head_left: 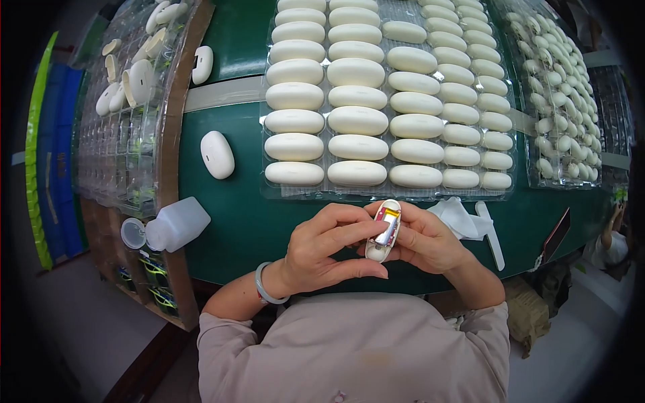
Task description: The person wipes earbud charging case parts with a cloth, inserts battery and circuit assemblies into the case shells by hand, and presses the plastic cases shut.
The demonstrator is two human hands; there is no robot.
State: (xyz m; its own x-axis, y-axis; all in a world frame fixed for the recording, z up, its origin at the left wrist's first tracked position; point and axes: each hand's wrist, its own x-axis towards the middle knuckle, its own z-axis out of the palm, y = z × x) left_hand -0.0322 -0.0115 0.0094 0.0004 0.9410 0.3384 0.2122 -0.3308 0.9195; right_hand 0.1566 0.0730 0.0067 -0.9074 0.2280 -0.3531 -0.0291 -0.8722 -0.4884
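Observation:
An open white oval device [377, 252] is held upright between my two hands near the table's front edge. Inside it show a silver battery-like part, yellow tape and some red edging. My right hand [430, 238] grips the device from its right side, fingers wrapped round it. The index finger of my left hand [329, 245] rests on the silver part, with the thumb apart below. Just beyond my hands stands a clear tray [322, 195] with rows of white oval shells [358, 172].
To the left lie a white oval piece [218, 155], a plastic bottle [178, 225] and a stacked tray of shells [140, 82]. A white cloth [460, 218], a white strip [490, 236] and a dark flat object [556, 235] lie right. Another shell tray [561, 101] is far right.

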